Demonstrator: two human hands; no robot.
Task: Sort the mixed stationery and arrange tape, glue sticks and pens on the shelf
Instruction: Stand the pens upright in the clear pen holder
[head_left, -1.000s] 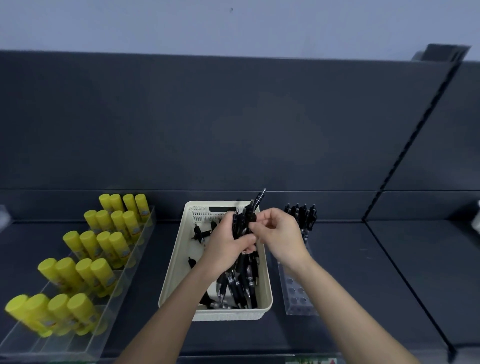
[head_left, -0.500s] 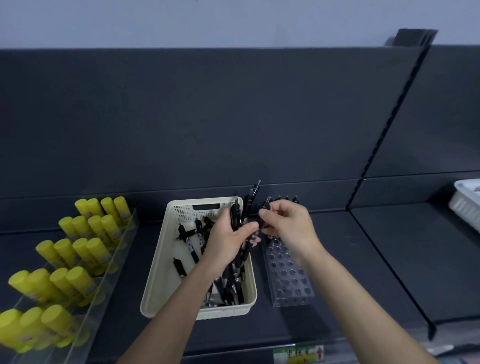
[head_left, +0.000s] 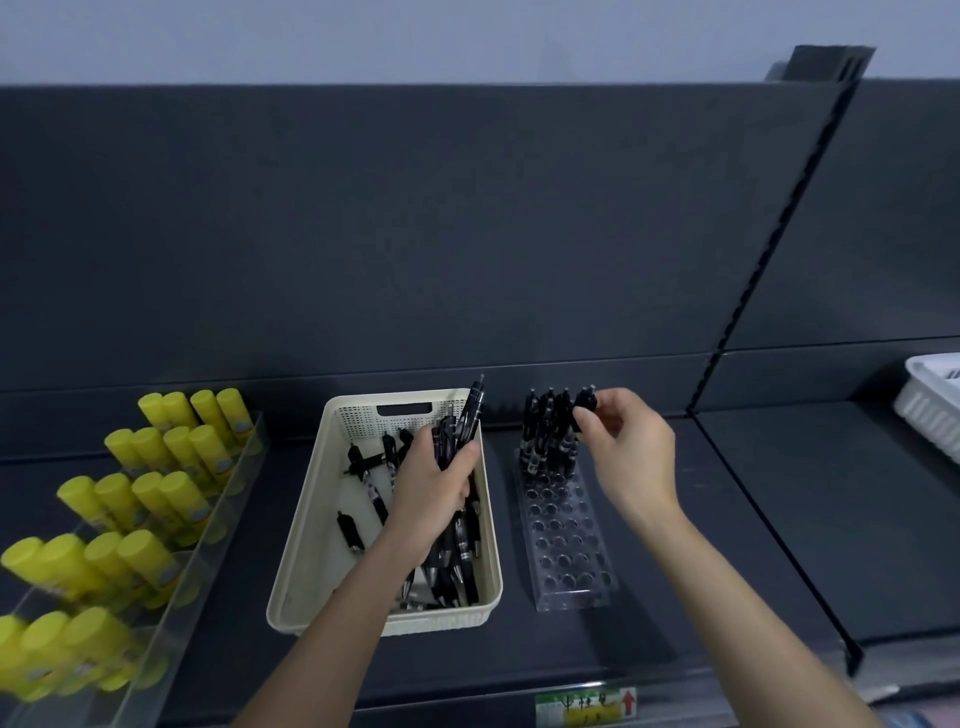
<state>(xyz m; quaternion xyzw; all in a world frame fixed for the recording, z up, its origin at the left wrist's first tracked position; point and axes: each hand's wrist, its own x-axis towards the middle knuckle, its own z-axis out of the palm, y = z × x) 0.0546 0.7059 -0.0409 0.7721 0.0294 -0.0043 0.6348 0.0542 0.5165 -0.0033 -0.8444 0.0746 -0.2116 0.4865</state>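
A cream plastic basket (head_left: 306, 525) sits on the dark shelf with several loose black pens (head_left: 457, 556) inside. My left hand (head_left: 434, 491) is over the basket and grips a bunch of black pens (head_left: 460, 423) that point up and back. To the right stands a clear acrylic pen holder (head_left: 566, 551) with rows of holes; several black pens (head_left: 545, 431) stand in its back rows. My right hand (head_left: 626, 452) pinches the top of one black pen (head_left: 584, 410) at the back right of the holder.
A clear stepped tray (head_left: 208, 519) at the left holds rows of yellow glue sticks (head_left: 156, 499). A white basket (head_left: 930, 405) sits at the far right on the neighbouring shelf. A dark back panel rises behind. A price label (head_left: 584, 706) is on the shelf's front edge.
My right hand has left the bunch in my left hand and moved right and back with one pen to the holder. The camera view shifted.
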